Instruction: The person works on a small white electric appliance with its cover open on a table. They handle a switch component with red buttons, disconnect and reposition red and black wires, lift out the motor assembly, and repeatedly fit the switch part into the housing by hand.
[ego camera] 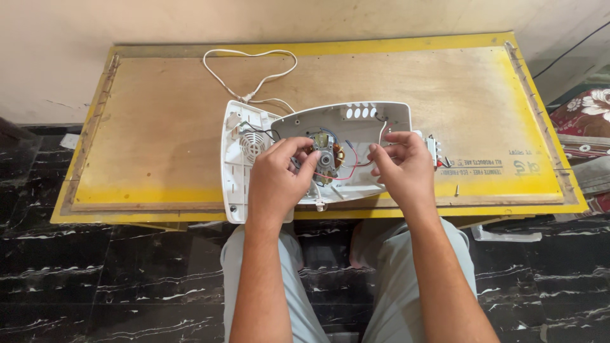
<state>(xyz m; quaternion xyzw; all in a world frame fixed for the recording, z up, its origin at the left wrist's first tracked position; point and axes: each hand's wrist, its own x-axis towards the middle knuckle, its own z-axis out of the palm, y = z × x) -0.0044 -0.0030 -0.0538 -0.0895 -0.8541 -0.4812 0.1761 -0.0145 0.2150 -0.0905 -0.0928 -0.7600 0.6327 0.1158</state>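
1. The small motor (326,159) is pinched between the thumb and fingertips of the left hand (277,179), which is closed on it; the motor sits at the middle of the open white plastic housing (372,121).
2. The right hand (401,166) is curled over the right end of the housing, its fingertips drawn together where thin wires meet; what is held there cannot be told.
3. A red wire (348,173) is seen running from the motor toward the right hand.
4. A round vent grille (252,143) is noted in the left part of the housing, just left of the left hand.
5. A white power cord (253,68) is seen leaving the housing's far left corner and looping behind it.
6. The housing lies on a yellow-edged plywood table (159,114), near its front edge.
7. A loose screw (457,189) lies on the table right of the housing.
8. Dark marbled floor (95,273) is seen in front of the table.
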